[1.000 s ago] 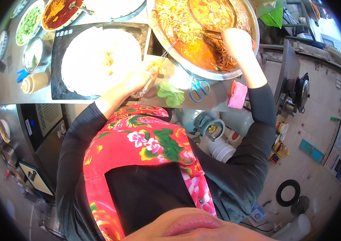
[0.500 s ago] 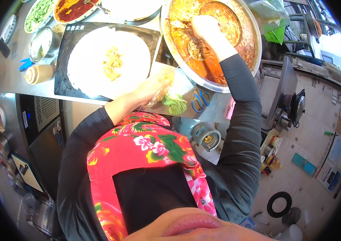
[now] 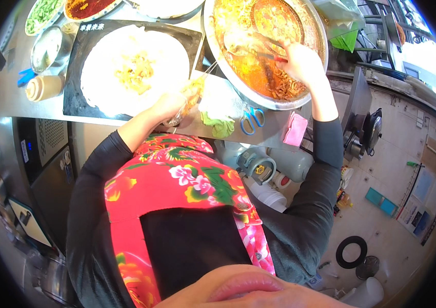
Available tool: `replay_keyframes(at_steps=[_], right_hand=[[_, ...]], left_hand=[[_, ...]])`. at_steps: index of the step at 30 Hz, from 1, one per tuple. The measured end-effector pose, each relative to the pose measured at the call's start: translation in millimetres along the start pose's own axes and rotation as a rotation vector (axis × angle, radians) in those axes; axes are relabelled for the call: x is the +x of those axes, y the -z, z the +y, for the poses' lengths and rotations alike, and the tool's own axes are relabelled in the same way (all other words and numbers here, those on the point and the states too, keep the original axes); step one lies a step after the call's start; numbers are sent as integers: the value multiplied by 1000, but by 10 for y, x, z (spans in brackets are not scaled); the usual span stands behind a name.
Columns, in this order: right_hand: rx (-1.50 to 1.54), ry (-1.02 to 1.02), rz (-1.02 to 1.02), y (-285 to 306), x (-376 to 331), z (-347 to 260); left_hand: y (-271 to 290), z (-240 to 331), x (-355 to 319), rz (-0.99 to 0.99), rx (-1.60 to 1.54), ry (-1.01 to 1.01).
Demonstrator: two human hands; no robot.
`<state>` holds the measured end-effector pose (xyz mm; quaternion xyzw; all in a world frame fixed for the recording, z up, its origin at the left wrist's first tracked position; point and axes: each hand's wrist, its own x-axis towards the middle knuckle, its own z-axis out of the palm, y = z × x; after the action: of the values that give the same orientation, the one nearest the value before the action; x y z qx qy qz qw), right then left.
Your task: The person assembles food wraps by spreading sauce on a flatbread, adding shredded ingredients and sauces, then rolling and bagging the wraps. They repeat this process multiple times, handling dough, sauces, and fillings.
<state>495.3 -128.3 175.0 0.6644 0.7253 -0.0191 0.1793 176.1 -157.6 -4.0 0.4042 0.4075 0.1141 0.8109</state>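
Note:
My right hand (image 3: 300, 61) is closed around dark tongs (image 3: 270, 42), red near the grip, over a wide metal basin (image 3: 316, 87) of red, oily food. My left hand (image 3: 169, 107) is closed on the handle end of a wire skimmer (image 3: 209, 70); its bowl, blurred by glare, hangs over the basin's left side near the tongs. Translucent, orange-brown material wraps the grip. Left of the basin, a white round (image 3: 97, 77), a plate or flat sheet washed out by light, lies on a black slab (image 3: 74, 97). Orange-brown pieces (image 3: 135, 72) are heaped at its middle.
A green cloth (image 3: 219, 124), blue-handled scissors (image 3: 252, 120) and a pink cloth (image 3: 295, 128) lie along the counter's near edge. At left stand a squeeze bottle (image 3: 44, 88), a metal pot (image 3: 48, 51), and bowls of chopped greens (image 3: 41, 15) and red seasoning (image 3: 87, 7). Gas cylinders (image 3: 290, 163) stand below.
My right hand has moved right and down, bringing the tongs into view. My left hand has drawn slightly left with the skimmer. The whole view has shifted a little.

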Motion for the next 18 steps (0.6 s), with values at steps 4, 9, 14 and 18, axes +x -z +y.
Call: replay_keyframes(at_steps=[4,9,14,18], right_hand=[[-8,-129,-13,-293,-117,52],[41,-108,131,-614,-193,-163],[264,-106,270,-1034,-256,-262],[314,-170,225,-1062,-260,-83]], left_hand=[[-23,84,-47,-41,132,-191],[-84,219,-166,-39,386,-192],[-69,161,-142,34,478,-218],[-61,4,-28,14,-10,-116]])
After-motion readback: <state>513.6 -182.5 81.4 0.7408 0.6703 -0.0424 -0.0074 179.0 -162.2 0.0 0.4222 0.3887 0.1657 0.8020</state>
